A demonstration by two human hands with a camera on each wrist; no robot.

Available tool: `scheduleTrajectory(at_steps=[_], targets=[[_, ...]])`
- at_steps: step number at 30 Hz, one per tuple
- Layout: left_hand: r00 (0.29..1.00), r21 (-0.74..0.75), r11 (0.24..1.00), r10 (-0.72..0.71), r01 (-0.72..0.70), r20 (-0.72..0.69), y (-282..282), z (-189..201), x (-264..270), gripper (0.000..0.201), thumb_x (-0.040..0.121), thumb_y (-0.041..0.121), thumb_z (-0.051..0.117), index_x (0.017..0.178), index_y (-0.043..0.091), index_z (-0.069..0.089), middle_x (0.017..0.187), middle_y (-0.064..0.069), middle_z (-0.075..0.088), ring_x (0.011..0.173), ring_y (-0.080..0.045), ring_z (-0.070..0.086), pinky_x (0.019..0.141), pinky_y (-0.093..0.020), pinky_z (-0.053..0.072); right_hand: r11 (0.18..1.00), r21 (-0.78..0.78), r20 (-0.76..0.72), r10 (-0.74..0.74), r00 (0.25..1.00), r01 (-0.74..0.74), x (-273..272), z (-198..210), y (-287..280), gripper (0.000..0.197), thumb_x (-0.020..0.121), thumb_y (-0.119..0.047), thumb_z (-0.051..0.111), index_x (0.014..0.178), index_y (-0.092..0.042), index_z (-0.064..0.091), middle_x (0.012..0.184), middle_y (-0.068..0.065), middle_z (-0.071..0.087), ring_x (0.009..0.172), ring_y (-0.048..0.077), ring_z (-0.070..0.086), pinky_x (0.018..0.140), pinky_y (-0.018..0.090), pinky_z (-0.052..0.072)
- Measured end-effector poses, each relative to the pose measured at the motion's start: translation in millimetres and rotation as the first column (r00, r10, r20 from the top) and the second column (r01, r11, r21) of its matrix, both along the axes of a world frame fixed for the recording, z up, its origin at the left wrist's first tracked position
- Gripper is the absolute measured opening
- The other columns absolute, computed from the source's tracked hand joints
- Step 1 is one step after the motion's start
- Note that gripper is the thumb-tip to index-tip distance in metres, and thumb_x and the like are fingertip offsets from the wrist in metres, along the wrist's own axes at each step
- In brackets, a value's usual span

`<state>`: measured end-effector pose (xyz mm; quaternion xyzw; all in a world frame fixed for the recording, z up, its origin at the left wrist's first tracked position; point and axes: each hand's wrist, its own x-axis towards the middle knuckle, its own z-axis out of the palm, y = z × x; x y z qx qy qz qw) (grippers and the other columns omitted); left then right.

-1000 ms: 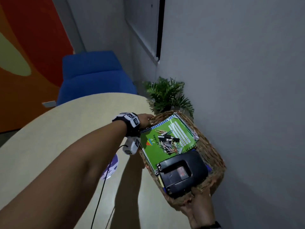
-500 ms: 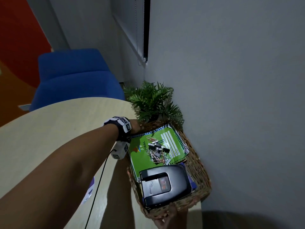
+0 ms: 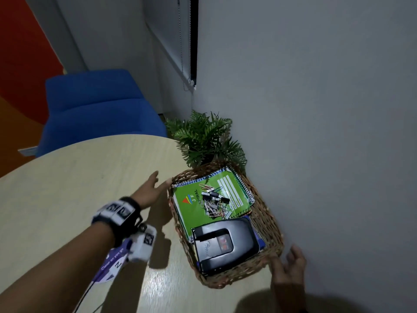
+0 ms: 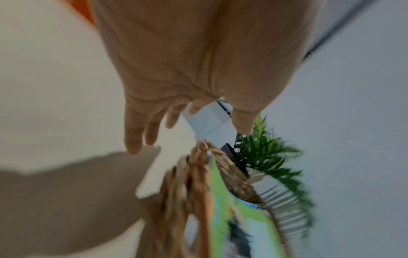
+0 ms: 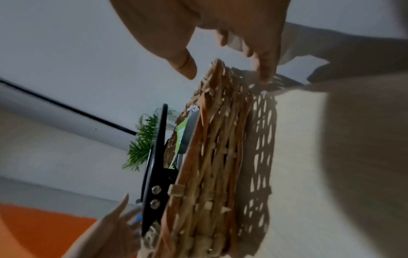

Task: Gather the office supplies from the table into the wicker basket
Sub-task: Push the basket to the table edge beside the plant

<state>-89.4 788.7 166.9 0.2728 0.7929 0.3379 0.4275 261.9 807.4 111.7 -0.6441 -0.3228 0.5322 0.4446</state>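
Note:
The wicker basket sits at the table's right edge by the wall. Inside it lie a green spiral notebook, a heap of paper and binder clips on its cover, and a black hole punch. My left hand is open with straight fingers just left of the basket's far corner. My right hand is open with spread fingers at the near right corner. In the left wrist view the left fingers hover over the table beside the basket. In the right wrist view the thumb and fingers flank the basket.
A purple and white printed pack lies on the beige table under my left wrist. A potted fern stands just beyond the basket against the grey wall. A blue armchair is behind the table.
Both hands held the basket's rim before; now they have let go and opened beside it. The basket rests on the table near the wall.

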Motion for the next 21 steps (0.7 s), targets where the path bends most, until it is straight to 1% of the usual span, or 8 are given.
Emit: scheduleTrajectory(at_steps=[2, 4, 6, 8, 14, 16, 18, 21], targets=[[0.947, 0.013, 0.986, 0.158, -0.168, 0.278, -23.9, -0.5, 28.8, 0.08, 0.092, 0.045, 0.052, 0.151, 0.017, 0.007, 0.155, -0.013, 0.028, 0.134, -0.031, 0.041, 0.108, -0.045, 0.039, 0.993, -0.005, -0.046, 0.115, 0.992, -0.116, -6.9, 1.7, 1.4, 0.059, 0.088, 0.013, 0.048, 0.134, -0.023, 0.037, 0.138, 0.018, 0.049, 0.11, 0.026, 0.051, 0.092, 0.039, 0.047], [0.911, 0.001, 0.989, 0.139, -0.151, 0.387, -35.4, 2.4, 57.5, 0.065, 0.094, 0.033, 0.054, 0.145, 0.012, 0.021, 0.146, -0.016, 0.042, 0.113, -0.03, 0.056, 0.1, -0.044, 0.048, 0.986, 0.008, 0.023, 0.165, 0.986, -0.165, -11.9, -2.7, 2.0, 0.061, 0.086, 0.006, 0.048, 0.113, -0.049, 0.049, 0.126, 0.003, 0.061, 0.106, 0.023, 0.057, 0.098, 0.048, 0.043], [0.931, 0.045, 0.992, 0.095, -0.119, 0.352, -34.4, 10.2, 81.7, 0.035, 0.096, 0.007, 0.048, 0.13, 0.009, 0.038, 0.127, -0.02, 0.056, 0.087, -0.026, 0.058, 0.086, -0.042, 0.054, 0.981, -0.038, 0.092, 0.196, 0.976, -0.193, -5.8, -27.4, 6.5, 0.061, 0.077, -0.017, 0.052, 0.109, -0.068, 0.041, 0.128, -0.008, 0.058, 0.116, 0.023, 0.058, 0.101, 0.056, 0.043], [0.955, 0.055, 0.992, 0.095, -0.115, 0.279, -29.8, 10.0, 93.6, 0.043, 0.091, -0.007, 0.047, 0.132, 0.005, 0.042, 0.124, -0.029, 0.059, 0.091, -0.032, 0.061, 0.087, -0.053, 0.05, 0.971, -0.067, 0.153, 0.237, 0.959, -0.229, 3.0, -69.6, 15.0, 0.066, 0.066, -0.039, 0.051, 0.117, -0.073, 0.028, 0.138, -0.008, 0.05, 0.124, 0.024, 0.053, 0.1, 0.059, 0.043], [0.994, 0.01, 1.0, 0.011, -0.012, 0.105, -26.4, -43.7, 74.5, 0.086, 0.056, 0.045, 0.069, 0.133, 0.029, 0.033, 0.122, -0.009, 0.064, 0.097, -0.033, 0.066, 0.087, -0.054, 0.054, 0.964, -0.089, 0.259, 0.264, 0.929, -0.249, 5.0, -73.5, 13.9, 0.069, 0.068, -0.041, 0.048, 0.116, -0.077, 0.014, 0.144, -0.007, 0.042, 0.126, 0.027, 0.05, 0.097, 0.061, 0.045], [0.996, 0.003, 1.0, -0.003, 0.003, 0.092, -27.9, -29.6, 78.1, 0.076, 0.07, 0.038, 0.068, 0.135, 0.027, 0.03, 0.124, -0.007, 0.06, 0.105, -0.037, 0.064, 0.09, -0.054, 0.052, 0.965, -0.083, 0.292, 0.261, 0.92, -0.247, -0.8, -60.6, 10.3, 0.072, 0.075, -0.031, 0.049, 0.121, -0.074, 0.015, 0.146, -0.004, 0.041, 0.127, 0.028, 0.049, 0.099, 0.06, 0.044], [0.994, 0.014, 1.0, 0.003, -0.004, 0.107, -30.0, -22.6, 79.9, 0.061, 0.085, 0.013, 0.06, 0.137, 0.018, 0.029, 0.128, -0.011, 0.057, 0.112, -0.037, 0.06, 0.096, -0.051, 0.049, 0.968, -0.042, 0.331, 0.248, 0.91, -0.249, -9.3, -40.6, 5.7, 0.073, 0.084, -0.014, 0.05, 0.135, -0.055, 0.02, 0.147, 0.002, 0.04, 0.13, 0.028, 0.046, 0.106, 0.053, 0.04], [0.997, 0.001, 1.0, 0.026, -0.026, 0.079, -34.1, -17.7, 81.9, 0.059, 0.089, 0.003, 0.052, 0.141, 0.018, 0.029, 0.131, -0.017, 0.057, 0.113, -0.037, 0.059, 0.098, -0.055, 0.047, 0.974, -0.015, 0.353, 0.217, 0.91, -0.226, -13.7, -30.9, 5.7, 0.071, 0.087, 0.002, 0.047, 0.143, -0.032, 0.021, 0.147, 0.007, 0.04, 0.131, 0.028, 0.043, 0.113, 0.047, 0.034]])
